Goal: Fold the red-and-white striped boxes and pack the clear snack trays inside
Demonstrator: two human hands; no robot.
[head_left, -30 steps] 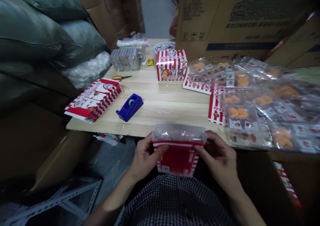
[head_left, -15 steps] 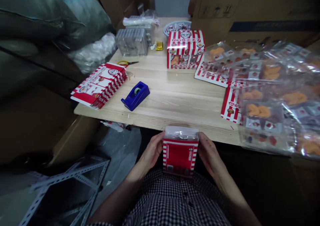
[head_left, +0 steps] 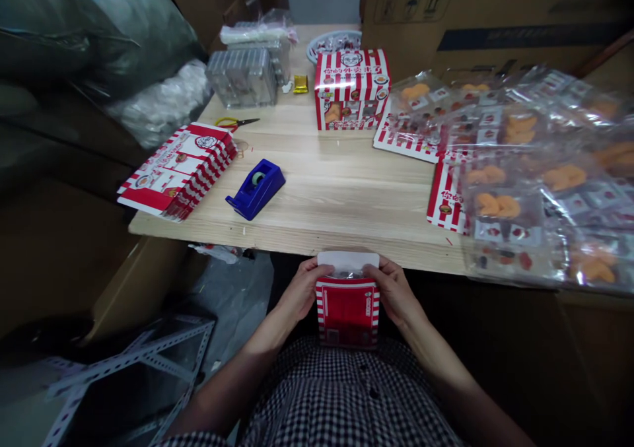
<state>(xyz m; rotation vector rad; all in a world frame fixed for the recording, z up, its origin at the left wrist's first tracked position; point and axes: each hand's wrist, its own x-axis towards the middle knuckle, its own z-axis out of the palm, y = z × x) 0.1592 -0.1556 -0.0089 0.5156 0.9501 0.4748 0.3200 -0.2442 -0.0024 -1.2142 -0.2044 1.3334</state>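
Observation:
A red box with white-striped sides (head_left: 347, 311) stands upright in front of my checked shirt, below the table's near edge. Its white flap rises at the far side of the top, and clear plastic shows in the opening. My left hand (head_left: 300, 288) grips the upper left corner, thumb at the rim. On the upper right corner, my right hand (head_left: 395, 290) is closed in the same way. The fingers behind the box are hidden.
On the wooden table (head_left: 317, 189) are a blue tape dispenser (head_left: 256, 189), a stack of flat cartons (head_left: 178, 170), scissors (head_left: 236, 123), a finished striped box (head_left: 351, 90), clear plastic cases (head_left: 241, 78) and clear packs of toy food (head_left: 500, 206). Cardboard boxes (head_left: 495, 11) stand behind.
My hands were at the box's sides, loosened half a second ago, and now pinch its top corners. The clear plastic sits lower, with the white flap raised behind it. The view has shifted.

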